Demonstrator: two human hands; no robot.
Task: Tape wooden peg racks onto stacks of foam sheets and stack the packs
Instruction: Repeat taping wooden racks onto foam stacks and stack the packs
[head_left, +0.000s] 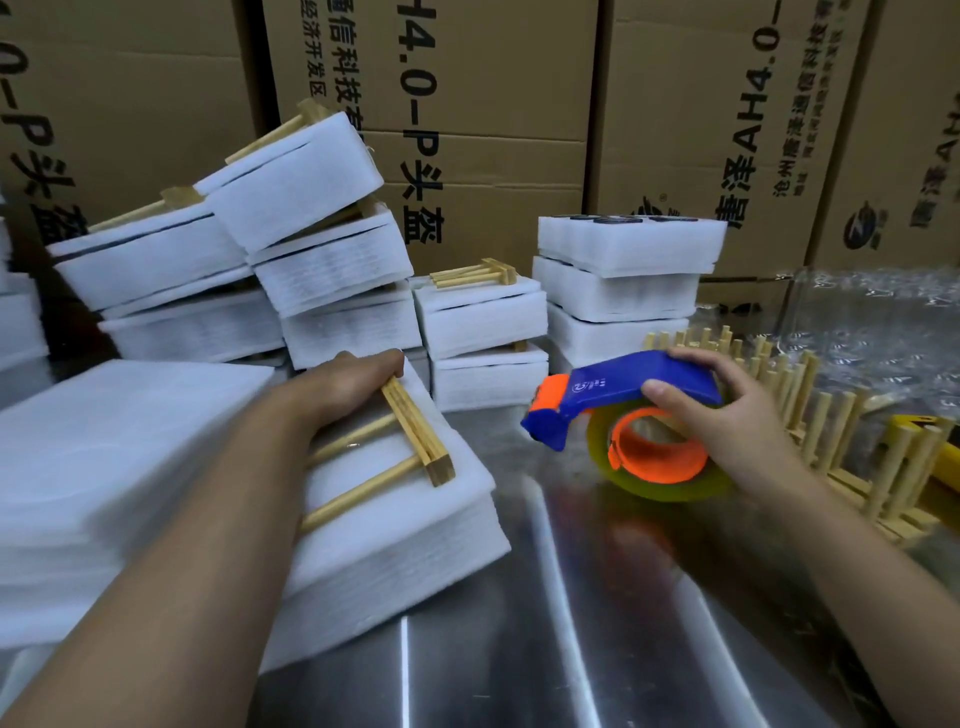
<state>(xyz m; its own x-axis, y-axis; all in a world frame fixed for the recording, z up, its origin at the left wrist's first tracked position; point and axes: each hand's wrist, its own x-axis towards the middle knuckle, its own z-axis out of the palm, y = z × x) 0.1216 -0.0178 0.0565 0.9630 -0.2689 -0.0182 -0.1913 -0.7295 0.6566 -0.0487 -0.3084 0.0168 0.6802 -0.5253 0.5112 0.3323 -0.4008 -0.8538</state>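
Taping step: left hand (349, 387) grips the peg rack (415, 437) atop the foam stack (415, 551), right hand (737, 418) holds the tape dispenser (623, 387), which probably must next bridge rack and foam.

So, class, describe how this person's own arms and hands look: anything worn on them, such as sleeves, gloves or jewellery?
The left forearm and right forearm are bare to the frame edge; no sleeve shows. The left hand and right hand wear no gloves. No watch, bracelet or ring shows on the wrists or the visible fingers.
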